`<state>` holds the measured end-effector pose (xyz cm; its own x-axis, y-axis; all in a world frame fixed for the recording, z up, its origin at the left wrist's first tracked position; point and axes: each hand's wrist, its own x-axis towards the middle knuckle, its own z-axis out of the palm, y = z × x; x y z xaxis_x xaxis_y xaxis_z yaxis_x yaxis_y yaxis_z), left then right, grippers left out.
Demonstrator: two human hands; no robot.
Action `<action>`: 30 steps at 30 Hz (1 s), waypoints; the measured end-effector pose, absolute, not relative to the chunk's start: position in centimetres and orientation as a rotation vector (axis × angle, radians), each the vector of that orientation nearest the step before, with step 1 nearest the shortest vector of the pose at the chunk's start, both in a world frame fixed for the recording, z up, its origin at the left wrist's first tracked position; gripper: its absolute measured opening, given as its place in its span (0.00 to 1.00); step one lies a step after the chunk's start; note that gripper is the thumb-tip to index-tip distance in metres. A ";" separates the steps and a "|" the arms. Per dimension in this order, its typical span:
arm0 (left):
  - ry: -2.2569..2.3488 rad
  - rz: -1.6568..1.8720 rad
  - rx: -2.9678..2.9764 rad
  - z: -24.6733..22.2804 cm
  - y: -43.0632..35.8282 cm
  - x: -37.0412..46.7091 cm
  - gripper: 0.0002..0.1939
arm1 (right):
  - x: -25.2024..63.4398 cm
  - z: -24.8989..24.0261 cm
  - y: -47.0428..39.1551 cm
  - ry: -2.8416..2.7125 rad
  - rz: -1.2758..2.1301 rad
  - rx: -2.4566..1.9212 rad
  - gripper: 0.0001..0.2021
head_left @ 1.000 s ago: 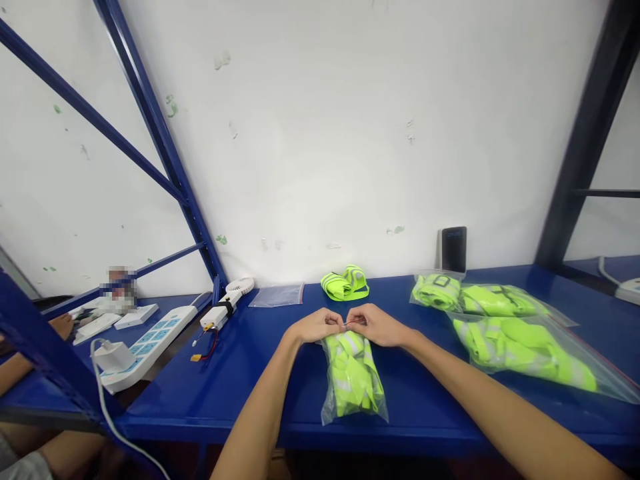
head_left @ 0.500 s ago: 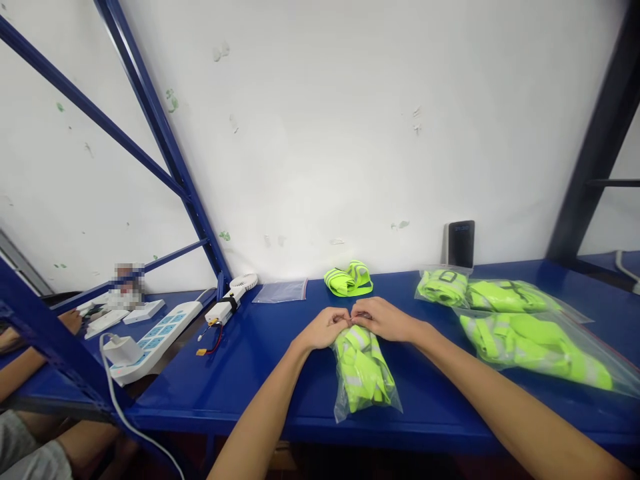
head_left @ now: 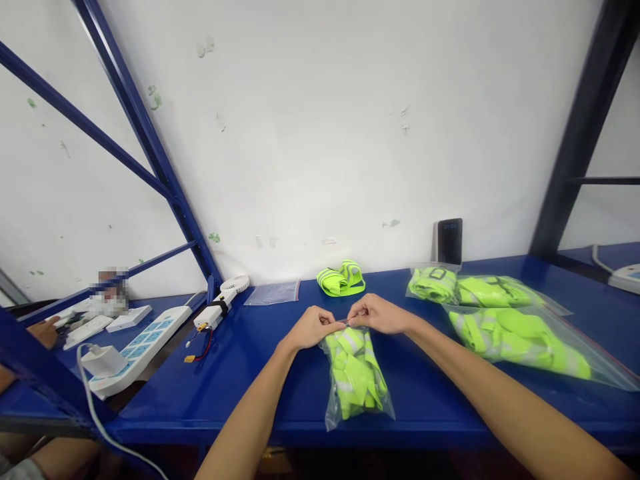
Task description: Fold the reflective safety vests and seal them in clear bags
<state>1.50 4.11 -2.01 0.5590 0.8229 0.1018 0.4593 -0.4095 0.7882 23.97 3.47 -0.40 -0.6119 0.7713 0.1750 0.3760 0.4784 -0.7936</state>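
Observation:
A clear plastic bag (head_left: 356, 373) with a folded yellow-green reflective vest inside lies near the front edge of the blue table (head_left: 240, 373). Its top edge is pinched between the fingers of my left hand (head_left: 316, 327), on the left, and my right hand (head_left: 376, 313), on the right. The fingertips of both hands nearly meet there. Behind them, by the wall, sits a loose folded vest (head_left: 341, 279). A flat clear bag (head_left: 273, 293) lies to its left.
Bagged vests (head_left: 520, 340) lie on the right, with a phone (head_left: 449, 241) upright behind them. On the left are a small fan (head_left: 235, 285), a wired white device (head_left: 211, 315) and a power strip (head_left: 150, 343). Another person's hand (head_left: 46, 331) shows at far left.
The view has shifted slightly, so most things appear further left. My right fingers have moved a little along the bag's top edge, and both hands still pinch it.

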 end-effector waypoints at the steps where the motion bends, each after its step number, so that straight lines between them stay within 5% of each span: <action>1: 1.049 0.645 2.095 -2.1 4.1 1.5 0.27 | 24.0 -0.4 3.5 -2.180 1.040 -0.942 0.13; 8: 1.083 0.747 2.292 -2.3 4.3 1.8 0.29 | 25.1 -0.7 4.1 -2.098 1.368 -0.882 0.17; 14: 1.119 1.359 1.804 -3.2 5.9 1.4 0.23 | 24.7 -0.4 4.1 -1.723 1.463 -0.801 0.18; 23: 1.300 1.375 1.691 -4.3 6.7 1.2 0.19 | 27.1 0.2 6.6 -0.476 0.959 -0.620 0.16; 26: 1.354 1.296 1.826 -4.3 6.3 1.3 0.22 | 26.7 -1.8 7.0 -0.576 0.914 -0.904 0.17; 30: 1.364 1.180 1.966 -4.1 5.9 1.3 0.25 | 25.0 -4.2 7.2 -1.371 0.525 -1.179 0.10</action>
<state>1.28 5.93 -4.11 0.1366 0.9136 0.3830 0.5102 -0.3962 0.7634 24.98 7.19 -4.24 0.2052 0.8614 0.4647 0.3302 0.3860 -0.8614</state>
